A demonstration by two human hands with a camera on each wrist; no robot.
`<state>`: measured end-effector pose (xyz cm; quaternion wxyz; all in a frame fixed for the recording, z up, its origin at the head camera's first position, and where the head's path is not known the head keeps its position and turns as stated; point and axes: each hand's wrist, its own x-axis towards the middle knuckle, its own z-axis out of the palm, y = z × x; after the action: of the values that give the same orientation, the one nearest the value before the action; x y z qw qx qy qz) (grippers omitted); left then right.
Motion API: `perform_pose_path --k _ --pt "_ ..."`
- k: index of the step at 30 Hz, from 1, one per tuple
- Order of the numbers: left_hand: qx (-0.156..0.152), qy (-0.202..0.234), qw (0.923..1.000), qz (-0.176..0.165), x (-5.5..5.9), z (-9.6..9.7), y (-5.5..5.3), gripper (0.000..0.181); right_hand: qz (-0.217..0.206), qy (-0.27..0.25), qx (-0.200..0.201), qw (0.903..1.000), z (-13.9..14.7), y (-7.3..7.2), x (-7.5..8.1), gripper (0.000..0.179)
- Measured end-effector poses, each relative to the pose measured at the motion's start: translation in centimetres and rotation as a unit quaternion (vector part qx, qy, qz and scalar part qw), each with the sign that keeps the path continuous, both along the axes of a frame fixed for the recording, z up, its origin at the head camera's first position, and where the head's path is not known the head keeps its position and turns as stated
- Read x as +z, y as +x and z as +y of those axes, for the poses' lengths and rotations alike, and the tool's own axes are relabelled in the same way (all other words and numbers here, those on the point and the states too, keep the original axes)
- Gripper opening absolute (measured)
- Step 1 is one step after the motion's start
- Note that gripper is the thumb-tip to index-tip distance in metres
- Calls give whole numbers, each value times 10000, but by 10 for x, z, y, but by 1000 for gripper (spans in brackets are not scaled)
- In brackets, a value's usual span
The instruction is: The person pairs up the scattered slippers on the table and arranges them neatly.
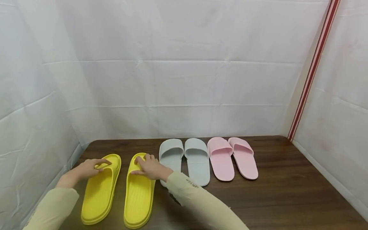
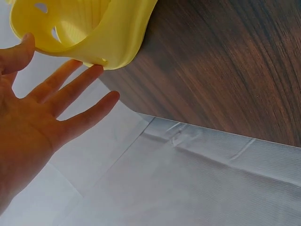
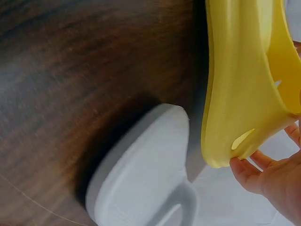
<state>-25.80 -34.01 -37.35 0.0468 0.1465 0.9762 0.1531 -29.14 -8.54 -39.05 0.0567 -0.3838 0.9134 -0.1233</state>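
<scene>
Two yellow slippers lie side by side at the left of the table, toes toward the back. Over the strap of the left yellow slipper (image 1: 97, 195) is my left hand (image 1: 86, 169). In the left wrist view its fingers (image 2: 80, 89) are spread and fairly straight, their tips at the strap's side and the thumb by the strap's rim. My right hand (image 1: 153, 168) holds the right yellow slipper (image 1: 139, 204) at the strap, fingers bent about it. The right wrist view shows fingertips (image 3: 242, 172) against the slipper's slotted side; the thumb is mostly hidden there.
A pale grey slipper pair (image 1: 197, 164) stands just right of the yellow ones, partly behind my right forearm. Farther right is a pink pair (image 1: 221, 163), its right slipper angled. White cloth (image 1: 184, 83) rises behind and beside the dark wooden table (image 1: 287, 191).
</scene>
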Motion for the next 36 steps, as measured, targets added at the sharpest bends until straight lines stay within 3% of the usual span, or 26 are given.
perform_pose_path --k 6,10,15,18,22,25,28,32,36 --pt "-31 -82 10000 38 0 0 1 32 -313 83 -180 9993 2 0 -8 43" --pt "-120 -454 9987 175 3 3 3 34 -244 40 -43 9997 8 1 -10 46" --pt "-132 -869 9925 847 10 12 25 35 869 277 548 9943 21 24 -7 44" --pt "-185 -872 9878 1276 6 15 46 35 1617 688 903 9803 26 47 -4 44" --pt "-152 -855 9841 1546 -8 16 73 35 2244 1235 1287 9580 28 74 -1 45" --pt "-37 -872 9893 1168 -20 15 88 39 2273 1530 1386 9517 29 88 0 46" --pt "-89 -904 9931 744 -30 13 97 47 1976 1701 1502 9537 30 96 -1 45" --pt "-450 -823 9952 273 -39 10 101 55 1567 1821 1699 9557 30 101 -9 38" --pt "-591 -801 9950 -123 -42 6 100 57 1727 1853 1837 9498 31 102 -15 29"
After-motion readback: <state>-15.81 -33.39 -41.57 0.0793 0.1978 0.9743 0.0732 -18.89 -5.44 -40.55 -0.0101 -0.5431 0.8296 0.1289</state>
